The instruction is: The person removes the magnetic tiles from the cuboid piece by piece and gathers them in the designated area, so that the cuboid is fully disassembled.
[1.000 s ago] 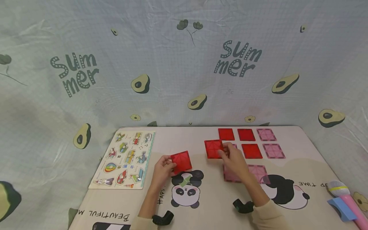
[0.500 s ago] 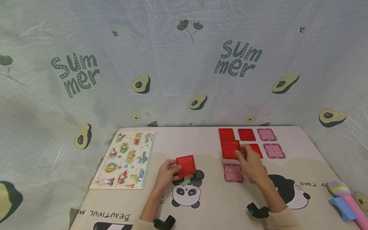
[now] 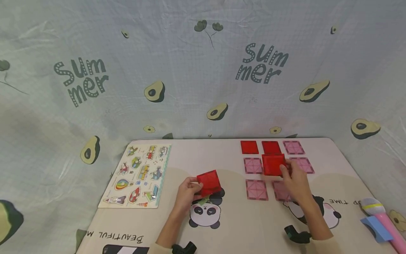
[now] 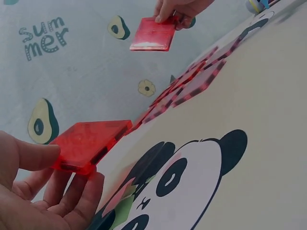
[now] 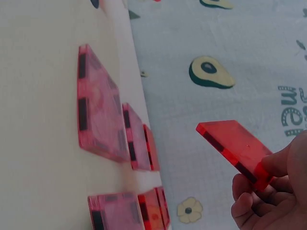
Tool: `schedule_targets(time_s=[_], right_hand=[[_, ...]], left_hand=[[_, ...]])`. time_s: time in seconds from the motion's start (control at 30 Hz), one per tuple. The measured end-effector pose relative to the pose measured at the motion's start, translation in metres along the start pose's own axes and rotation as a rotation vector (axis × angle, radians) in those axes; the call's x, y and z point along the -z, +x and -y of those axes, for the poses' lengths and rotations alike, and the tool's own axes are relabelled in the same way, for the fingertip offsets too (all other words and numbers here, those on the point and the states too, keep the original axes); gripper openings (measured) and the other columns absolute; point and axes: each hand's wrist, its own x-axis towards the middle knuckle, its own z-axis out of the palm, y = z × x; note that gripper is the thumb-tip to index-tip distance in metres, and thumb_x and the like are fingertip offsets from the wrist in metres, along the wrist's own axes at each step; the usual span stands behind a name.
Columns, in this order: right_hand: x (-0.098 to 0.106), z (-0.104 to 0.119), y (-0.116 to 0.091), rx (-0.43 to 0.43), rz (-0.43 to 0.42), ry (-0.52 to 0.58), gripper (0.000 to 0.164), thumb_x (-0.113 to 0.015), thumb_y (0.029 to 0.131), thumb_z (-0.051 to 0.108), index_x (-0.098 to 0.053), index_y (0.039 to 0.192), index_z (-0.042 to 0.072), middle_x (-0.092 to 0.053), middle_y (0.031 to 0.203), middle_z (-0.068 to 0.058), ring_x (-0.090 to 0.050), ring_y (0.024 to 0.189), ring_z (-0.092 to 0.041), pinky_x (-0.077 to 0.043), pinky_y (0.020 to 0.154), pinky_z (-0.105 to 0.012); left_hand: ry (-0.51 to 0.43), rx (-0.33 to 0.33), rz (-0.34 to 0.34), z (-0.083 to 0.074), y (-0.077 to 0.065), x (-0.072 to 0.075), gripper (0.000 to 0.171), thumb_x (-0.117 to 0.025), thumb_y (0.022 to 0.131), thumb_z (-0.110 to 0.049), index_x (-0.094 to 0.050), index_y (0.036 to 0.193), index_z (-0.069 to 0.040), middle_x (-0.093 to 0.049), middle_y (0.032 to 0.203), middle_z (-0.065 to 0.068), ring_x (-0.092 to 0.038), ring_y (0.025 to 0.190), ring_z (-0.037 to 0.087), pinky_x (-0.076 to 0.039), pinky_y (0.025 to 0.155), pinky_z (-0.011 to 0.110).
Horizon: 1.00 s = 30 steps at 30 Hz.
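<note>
My left hand (image 3: 187,195) pinches a translucent red magnetic tile (image 3: 208,182) at its left side, thumb on top, above the panda print. In the left wrist view this square tile (image 4: 91,143) lies fairly flat between thumb and fingers. A second red magnetic tile is in my right hand (image 3: 297,179), gripped by its right edge; that raised tile (image 3: 272,165) overlaps the middle of a tile grid in the head view. Around it lie red tiles (image 3: 249,147) at the back and pink tiles (image 3: 256,189) at the front. The raised tile hides the grid's middle spot.
A picture puzzle board (image 3: 136,176) lies at the left of the printed table mat (image 3: 234,225). At the far right are a pink toy microphone (image 3: 385,218) and a blue curved block (image 3: 376,228). A patterned cloth (image 3: 190,70) rises behind the table.
My right hand has carried its red tile rightward, from the grid's left side past the left column to the middle. My left hand has shifted slightly right with its tile.
</note>
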Motion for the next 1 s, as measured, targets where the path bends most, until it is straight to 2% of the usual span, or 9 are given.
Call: schedule_targets(time_s=[0.07,0.17,0.23,0.3,0.43,0.53,0.6,0.7,1.0], right_hand=[[0.004,-0.003,-0.001,-0.022,-0.011,-0.005,0.038,-0.051,0.104,0.013,-0.046,0.134,-0.01,-0.064,0.109,-0.029,-0.065,0.091,-0.038,-0.056,0.073,-0.014],[0.009,-0.007,-0.004,-0.066,-0.026,-0.018,0.04,-0.048,0.105,0.013,-0.044,0.138,-0.01,-0.06,0.121,-0.033,-0.064,0.1,-0.046,-0.062,0.083,-0.038],[0.012,-0.01,-0.006,-0.102,-0.041,-0.024,0.043,-0.046,0.105,0.014,-0.042,0.141,-0.009,-0.057,0.128,-0.035,-0.061,0.108,-0.05,-0.056,0.089,-0.055],[0.015,-0.013,-0.007,-0.131,-0.063,-0.032,0.044,-0.045,0.106,0.014,-0.041,0.143,-0.009,-0.055,0.13,-0.036,-0.059,0.109,-0.051,-0.052,0.09,-0.06],[0.021,-0.022,-0.01,-0.184,-0.107,-0.038,0.045,-0.044,0.106,0.014,-0.041,0.143,-0.01,-0.057,0.125,-0.036,-0.059,0.103,-0.047,-0.056,0.082,-0.011],[0.025,-0.028,-0.012,-0.228,-0.125,-0.046,0.045,-0.043,0.106,0.014,-0.041,0.143,-0.01,-0.057,0.126,-0.036,-0.059,0.103,-0.047,-0.05,0.076,-0.006],[0.027,-0.031,-0.013,-0.263,-0.127,-0.051,0.045,-0.042,0.106,0.014,-0.04,0.143,-0.011,-0.056,0.128,-0.037,-0.058,0.106,-0.049,-0.061,0.085,-0.03],[0.031,-0.036,-0.015,-0.31,-0.131,-0.059,0.046,-0.04,0.106,0.014,-0.038,0.143,-0.013,-0.054,0.13,-0.039,-0.057,0.109,-0.052,-0.053,0.092,-0.063],[0.04,-0.056,-0.023,-0.387,-0.113,-0.094,0.049,-0.035,0.105,0.01,-0.032,0.147,-0.014,-0.048,0.134,-0.043,-0.052,0.113,-0.056,-0.048,0.096,-0.069]], left_hand=[[-0.008,0.004,0.013,0.0,-0.001,-0.001,0.03,-0.058,0.097,-0.014,-0.057,0.124,-0.002,-0.07,0.099,0.012,-0.069,0.087,0.019,-0.063,0.081,0.034],[-0.032,0.007,0.04,0.001,-0.003,-0.003,0.031,-0.06,0.095,-0.014,-0.058,0.123,0.0,-0.073,0.098,0.013,-0.073,0.084,0.02,-0.064,0.079,0.034],[-0.041,0.01,0.052,0.001,-0.004,-0.003,0.032,-0.062,0.094,-0.014,-0.059,0.123,0.0,-0.074,0.1,0.014,-0.074,0.083,0.021,-0.064,0.077,0.034],[-0.042,0.01,0.066,0.002,-0.006,-0.004,0.034,-0.064,0.094,-0.014,-0.06,0.123,0.001,-0.074,0.102,0.014,-0.074,0.082,0.021,-0.064,0.075,0.034],[-0.018,-0.001,0.108,0.003,-0.007,-0.008,0.035,-0.067,0.092,-0.014,-0.061,0.123,0.003,-0.075,0.103,0.016,-0.073,0.082,0.019,-0.064,0.074,0.035],[-0.007,-0.014,0.15,0.006,-0.008,-0.012,0.035,-0.068,0.092,-0.013,-0.061,0.121,0.005,-0.074,0.104,0.019,-0.073,0.083,0.019,-0.064,0.073,0.035],[-0.006,-0.024,0.177,0.008,-0.008,-0.015,0.035,-0.068,0.092,-0.012,-0.061,0.121,0.007,-0.074,0.104,0.021,-0.073,0.083,0.02,-0.064,0.073,0.035],[0.01,-0.032,0.21,0.009,-0.011,-0.019,0.037,-0.068,0.092,-0.011,-0.061,0.122,0.008,-0.074,0.103,0.021,-0.073,0.083,0.02,-0.064,0.072,0.036],[0.105,-0.015,0.28,0.008,-0.02,-0.035,0.032,-0.07,0.089,-0.011,-0.062,0.115,0.005,-0.075,0.092,0.013,-0.07,0.07,0.016,-0.064,0.065,0.035]])
